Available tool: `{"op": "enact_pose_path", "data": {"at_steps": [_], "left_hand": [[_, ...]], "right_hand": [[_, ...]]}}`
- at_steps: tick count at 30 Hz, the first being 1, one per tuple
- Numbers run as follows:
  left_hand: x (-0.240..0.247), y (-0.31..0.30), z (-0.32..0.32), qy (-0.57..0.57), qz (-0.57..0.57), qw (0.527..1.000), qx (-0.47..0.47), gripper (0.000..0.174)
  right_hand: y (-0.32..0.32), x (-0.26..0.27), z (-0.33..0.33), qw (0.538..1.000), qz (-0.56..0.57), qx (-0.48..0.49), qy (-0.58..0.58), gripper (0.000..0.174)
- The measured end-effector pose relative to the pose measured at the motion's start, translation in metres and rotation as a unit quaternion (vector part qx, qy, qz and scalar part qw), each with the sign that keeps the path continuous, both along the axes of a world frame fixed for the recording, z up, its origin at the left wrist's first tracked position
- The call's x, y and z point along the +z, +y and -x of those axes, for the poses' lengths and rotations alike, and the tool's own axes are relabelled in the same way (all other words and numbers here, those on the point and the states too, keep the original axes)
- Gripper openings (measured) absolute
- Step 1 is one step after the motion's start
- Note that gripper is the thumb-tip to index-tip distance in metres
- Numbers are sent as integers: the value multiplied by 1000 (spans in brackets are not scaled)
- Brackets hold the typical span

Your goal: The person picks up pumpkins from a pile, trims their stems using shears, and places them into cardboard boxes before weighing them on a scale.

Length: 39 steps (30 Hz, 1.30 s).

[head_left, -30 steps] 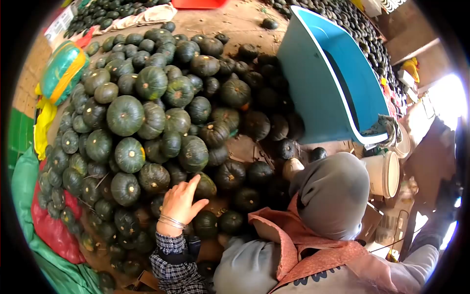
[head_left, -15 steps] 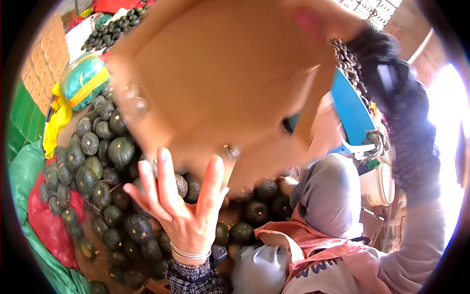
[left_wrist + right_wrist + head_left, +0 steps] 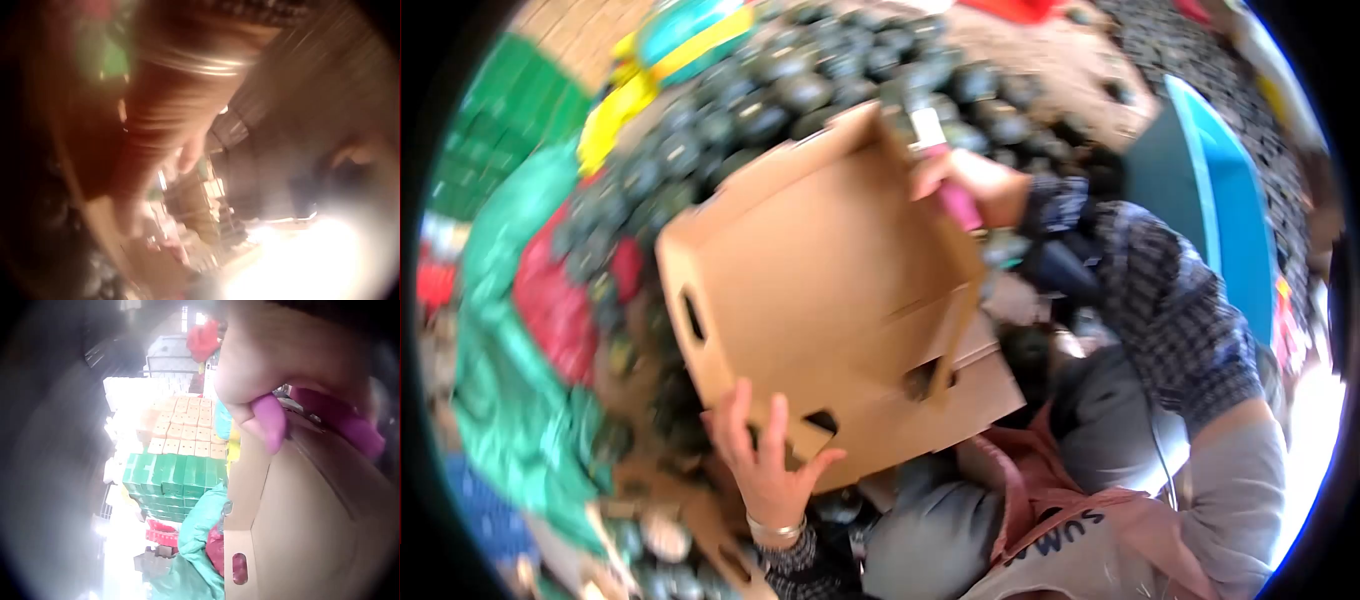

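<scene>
An unfolded-top brown cardboard box [image 3: 810, 270] is tilted in front of me in the head view, with oval handle holes in its walls. My right hand [image 3: 985, 188] grips its far right wall and also holds a pink-handled tool [image 3: 960, 205] with a pale, narrow end; the tool's kind does not show. In the right wrist view, pink parts [image 3: 271, 422] stick out between the curled fingers at the box edge. My left hand [image 3: 768, 478], fingers straight and spread, lies against the near left corner of the box. The left wrist view is badly blurred.
Dark green pumpkins [image 3: 800, 92] are heaped behind and left of the box. A blue tub [image 3: 1250, 190] stands at the right. Green sheeting [image 3: 510, 320] and a red sack [image 3: 550, 300] lie at the left. Green cartons [image 3: 178, 475] are stacked beyond. A person's grey knees [image 3: 935, 520] are close below.
The right hand came in with the cardboard box, raised it across the view, then lowered it nearer. The left hand went from the pumpkins to the box's corner. The view has swung left.
</scene>
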<state>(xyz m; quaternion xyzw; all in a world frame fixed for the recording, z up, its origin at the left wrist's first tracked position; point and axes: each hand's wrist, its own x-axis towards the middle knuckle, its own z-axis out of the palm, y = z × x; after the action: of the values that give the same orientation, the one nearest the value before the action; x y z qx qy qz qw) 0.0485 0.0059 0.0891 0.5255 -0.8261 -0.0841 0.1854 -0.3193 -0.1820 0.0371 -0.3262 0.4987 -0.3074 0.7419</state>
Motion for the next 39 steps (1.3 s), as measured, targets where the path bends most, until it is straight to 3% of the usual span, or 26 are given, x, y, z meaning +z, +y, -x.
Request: {"op": "enact_pose_path", "data": {"at_steps": [1, 2, 3, 4, 6, 8, 9, 10, 11, 12, 13, 14, 15, 16, 17, 19, 21, 23, 24, 25, 27, 29, 31, 32, 35, 39], "left_hand": [[6, 11, -14, -23, 90, 994, 65, 75], [-10, 20, -23, 192, 102, 962, 165, 77], [-25, 29, -38, 400, 117, 875, 245, 79], [-27, 37, -54, 489, 58, 832, 254, 80], [-11, 40, -34, 438, -10, 861, 256, 98], [7, 27, -13, 450, -63, 860, 232, 122], [2, 35, -36, 460, -50, 860, 213, 122], [14, 23, -45, 329, -50, 936, 114, 121], [20, 17, -47, 188, -48, 981, 10, 120], [17, 13, -36, 389, -88, 917, -5, 108], [27, 14, -33, 366, -73, 927, -26, 98], [31, 21, -28, 392, -107, 914, 17, 86], [34, 34, -26, 414, -142, 897, 61, 73], [40, 44, -23, 414, -145, 897, 57, 73], [45, 51, -15, 320, -184, 926, 75, 59], [26, 76, -18, 226, -211, 946, 95, 45], [-22, 107, -40, 327, -231, 899, 178, 33], [-21, 111, -37, 339, -248, 887, 193, 33], [-22, 114, -35, 357, -267, 871, 208, 33], [-21, 114, -35, 359, -259, 871, 212, 33], [-20, 108, -38, 334, -364, 847, 196, 31], [-29, 105, -41, 351, -340, 852, 189, 29], [-37, 106, -47, 308, -332, 867, 209, 30], [-40, 106, -46, 369, -357, 826, 232, 33], [-57, 110, -51, 318, -353, 846, 240, 37], [-57, 105, -52, 337, -358, 845, 210, 37]], "right_hand": [[-2, 0, -8, 998, 48, -20, 33, 12], [-12, -5, -4, 998, 66, 7, 23, 13], [-22, -6, -3, 996, 81, 29, 16, 15], [-28, -4, 0, 995, 87, 50, -4, 16], [-36, 16, 5, 996, 2, 80, -43, 11], [-44, 15, 14, 989, 58, 135, -34, 15], [-20, 7, 5, 977, 122, 172, -5, 30], [-18, -14, 13, 925, 294, 238, -47, 59], [-20, -20, 10, 955, 180, 236, -29, 71], [-16, -27, 8, 872, 428, 236, 9, 72], [-9, -34, 10, 729, 646, 220, 51, 74], [5, -24, 13, 923, 324, 203, -44, 62], [21, -13, 10, 978, -45, 154, -137, 50], [29, -12, -9, 975, -165, 89, -121, 22], [44, -26, 0, 984, 83, 150, -55, 20], [52, 38, -12, 974, -158, 162, 21, 19], [38, 7, 4, 965, -146, 217, 26, 22], [36, 20, 6, 959, 94, 223, 148, 40], [38, 33, 10, 941, 208, 224, 144, 42], [34, 37, 16, 931, 245, 270, 37, 50], [46, 60, 17, 928, 226, 279, -95, 52], [56, 68, 18, 922, 217, 305, -98, 53], [60, 75, 17, 877, 329, 346, 48, 53], [62, 74, 14, 876, 354, 325, 33, 54], [65, 83, -1, 896, 348, 273, -38, 56], [51, 67, -9, 834, 427, 338, 86, 55]]}}
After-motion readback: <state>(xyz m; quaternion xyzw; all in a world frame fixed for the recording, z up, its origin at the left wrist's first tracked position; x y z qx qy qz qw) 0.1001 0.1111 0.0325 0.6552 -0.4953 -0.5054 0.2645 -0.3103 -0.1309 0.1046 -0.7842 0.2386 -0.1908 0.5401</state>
